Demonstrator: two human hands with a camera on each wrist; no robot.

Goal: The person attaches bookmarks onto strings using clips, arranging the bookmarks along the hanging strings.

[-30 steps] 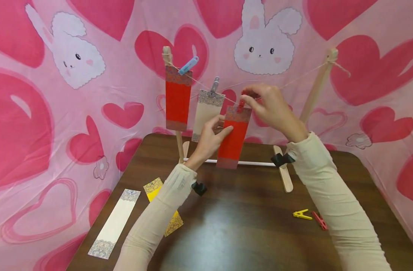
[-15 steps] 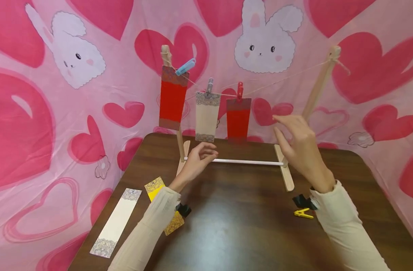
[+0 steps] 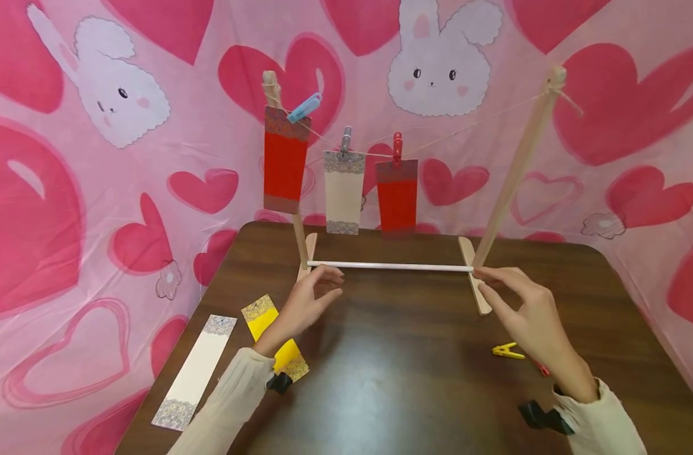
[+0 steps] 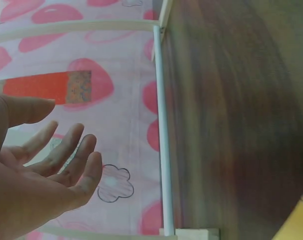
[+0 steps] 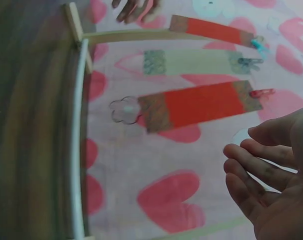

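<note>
From the string hang a red card (image 3: pixel 286 165) under a blue clothespin (image 3: pixel 304 108), a cream card (image 3: pixel 343 193) under a grey clothespin (image 3: pixel 346 140), and a second red card (image 3: pixel 396 202) under a red clothespin (image 3: pixel 398 148). Both hands are empty. My left hand (image 3: pixel 305 302) hovers over the table, fingers loosely bent, above the yellow card (image 3: pixel 261 322). My right hand (image 3: pixel 531 309) is in the air near the stand's right foot, nearest to a yellow clothespin (image 3: pixel 508 351). Another red clothespin (image 3: pixel 543 368) lies there, partly hidden behind that hand.
A cream card (image 3: pixel 195 373) with patterned ends lies at the table's left. The wooden stand has a left post (image 3: pixel 300 240), a right post (image 3: pixel 517 170) and a white rod (image 3: pixel 389 266) across its base. Behind hangs a pink heart-and-bunny cloth (image 3: pixel 369 88).
My right hand has let go of the red clothespin and my left hand of the second red card, which now hangs from the string. Both hands have come down and apart.
</note>
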